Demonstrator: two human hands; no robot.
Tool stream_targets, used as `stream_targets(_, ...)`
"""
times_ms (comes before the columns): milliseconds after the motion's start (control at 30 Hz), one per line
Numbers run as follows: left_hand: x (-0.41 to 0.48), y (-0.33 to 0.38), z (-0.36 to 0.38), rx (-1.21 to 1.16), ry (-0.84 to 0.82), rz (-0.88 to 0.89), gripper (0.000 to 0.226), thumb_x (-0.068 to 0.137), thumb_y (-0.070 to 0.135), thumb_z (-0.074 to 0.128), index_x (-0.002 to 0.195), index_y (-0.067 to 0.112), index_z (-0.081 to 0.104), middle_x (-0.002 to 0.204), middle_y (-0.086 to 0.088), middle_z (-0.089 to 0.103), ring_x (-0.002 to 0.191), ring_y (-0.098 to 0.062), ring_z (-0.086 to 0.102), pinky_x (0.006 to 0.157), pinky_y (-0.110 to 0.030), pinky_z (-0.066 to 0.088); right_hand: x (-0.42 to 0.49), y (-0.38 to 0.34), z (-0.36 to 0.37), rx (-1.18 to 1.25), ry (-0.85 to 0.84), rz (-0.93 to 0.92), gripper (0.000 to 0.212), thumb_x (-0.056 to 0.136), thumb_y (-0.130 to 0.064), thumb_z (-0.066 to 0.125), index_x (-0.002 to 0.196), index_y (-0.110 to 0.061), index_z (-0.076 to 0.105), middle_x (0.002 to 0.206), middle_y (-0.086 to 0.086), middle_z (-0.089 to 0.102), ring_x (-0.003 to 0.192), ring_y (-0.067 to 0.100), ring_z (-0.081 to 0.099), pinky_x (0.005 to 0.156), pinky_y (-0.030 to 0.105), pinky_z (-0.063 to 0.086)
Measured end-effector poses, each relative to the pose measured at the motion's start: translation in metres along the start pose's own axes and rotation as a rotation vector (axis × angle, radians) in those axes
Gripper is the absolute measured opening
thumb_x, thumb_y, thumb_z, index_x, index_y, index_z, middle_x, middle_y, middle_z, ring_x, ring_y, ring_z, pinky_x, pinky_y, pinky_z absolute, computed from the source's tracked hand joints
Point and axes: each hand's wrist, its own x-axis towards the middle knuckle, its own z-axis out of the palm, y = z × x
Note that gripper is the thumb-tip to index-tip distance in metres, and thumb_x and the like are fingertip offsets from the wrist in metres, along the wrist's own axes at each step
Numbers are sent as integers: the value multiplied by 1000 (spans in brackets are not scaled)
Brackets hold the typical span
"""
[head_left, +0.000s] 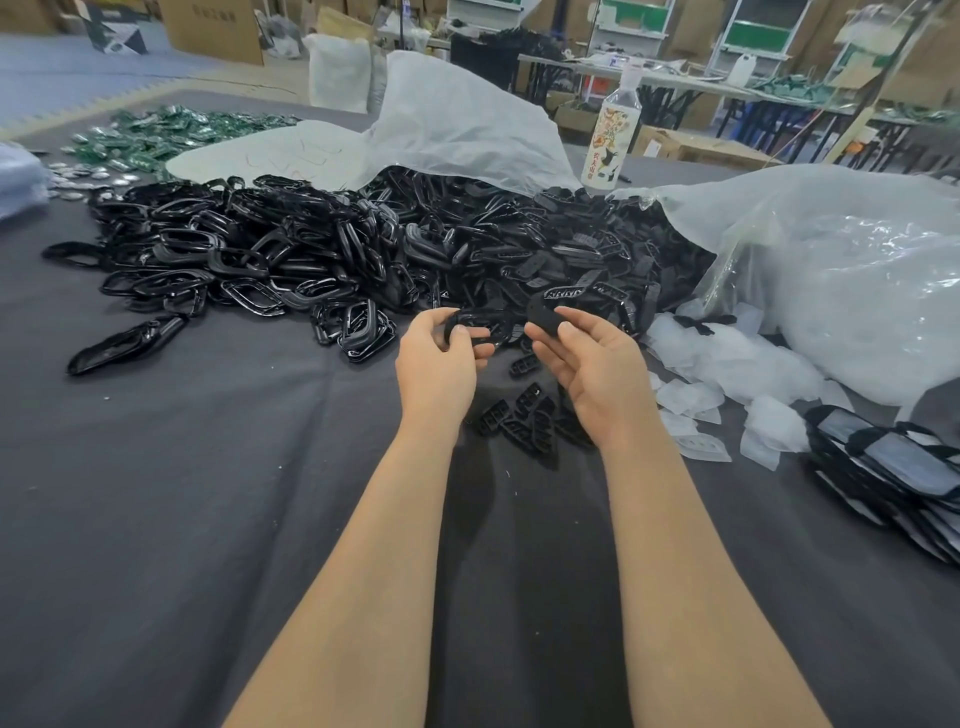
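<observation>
Two bare forearms, the left forearm and the right forearm, extend from the bottom edge and converge slightly over the grey cloth-covered table. Behind the hands a broad heap of black plastic parts spans the table. A clear plastic sack lies at right, and a white sack is draped over the back of the heap. A stack of packaged items sits at the right edge, with loose clear pouches beside it. A labelled bottle stands upright beyond the heap. Small slotted black pieces lie on the cloth between the wrists. The left hand, fingers curled and thumb forward, grips a black loop-shaped frame above the table. The right hand, palm turned up, pinches a flat black piece between thumb and fingertips, just beside the frame.
</observation>
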Motion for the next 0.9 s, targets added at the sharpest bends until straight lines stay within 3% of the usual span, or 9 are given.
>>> stream_targets(100, -1, -1, 1, 8, -10, 19, 19, 100, 5, 42, 104, 22, 47, 87, 3, 68, 68, -2, 67, 64, -17, 51, -2, 0, 3, -94, 30, -74, 14, 99, 0, 43, 97, -7, 55, 93, 10, 66, 76, 10, 71, 71, 19, 57)
stream_targets(267, -5, 1, 5, 26, -63, 79, 25, 99, 4, 44, 93, 28, 50, 90, 9, 68, 74, 0, 69, 76, -18, 53, -7, 5, 11, -590, 236, -496, 7, 94, -6, 55, 90, -12, 54, 80, -1, 67, 75, 3, 69, 72, 16, 52)
stream_targets(367, -9, 1, 9, 58, -115, 106, 25, 99, 5, 47, 89, 27, 51, 94, 9, 69, 80, 1, 69, 80, -20, 54, -12, 9, 17, -697, 272, -597, 3, 91, -7, 60, 92, -9, 62, 82, -2, 67, 77, 9, 66, 72, 9, 46)
stream_targets(467, -12, 2, 10, 158, -136, 140, 22, 96, 12, 54, 87, 31, 49, 89, 14, 65, 72, 16, 60, 70, -5, 47, -15, 13, 24, -794, 232, -624, 13, 91, -11, 61, 97, -4, 70, 85, -4, 68, 78, 6, 62, 74, 7, 43)
stream_targets(533, -13, 2, 11, 185, -135, 138, 17, 95, 18, 58, 89, 30, 49, 87, 12, 63, 71, 14, 58, 63, -3, 44, -16, 15, 27, -853, 178, -616, 18, 93, -13, 58, 98, -3, 72, 91, 2, 71, 83, 11, 63, 73, 9, 41)
stream_targets(600, -13, 1, 10, 162, -137, 116, 11, 95, 22, 58, 92, 29, 50, 91, 7, 66, 78, 4, 61, 65, -7, 46, -16, 16, 28, -891, 147, -626, 22, 96, -11, 53, 94, 0, 71, 95, 8, 71, 86, 16, 62, 72, 7, 37)
stream_targets(700, -12, 0, 9, 111, -117, 100, 13, 93, 24, 61, 91, 28, 50, 86, 6, 63, 85, -9, 63, 74, -18, 49, -16, 14, 28, -891, 94, -601, 24, 97, -12, 51, 100, 0, 71, 106, 8, 68, 91, 6, 53, 77, -4, 29)
stream_targets(800, -8, -1, 7, 63, -69, 68, 15, 93, 15, 61, 89, 25, 51, 83, 5, 65, 88, -12, 66, 84, -28, 54, -14, 15, 27, -889, 33, -553, 24, 97, -15, 52, 103, -3, 72, 108, 7, 65, 91, 2, 50, 78, -4, 29)
stream_targets(900, -7, 0, 6, -38, -59, 27, 16, 95, 7, 57, 89, 21, 52, 80, 5, 70, 81, -9, 71, 85, -30, 56, -11, 14, 24, -786, 117, -518, 17, 95, -17, 56, 101, -10, 71, 101, 3, 67, 80, -1, 55, 75, 1, 37)
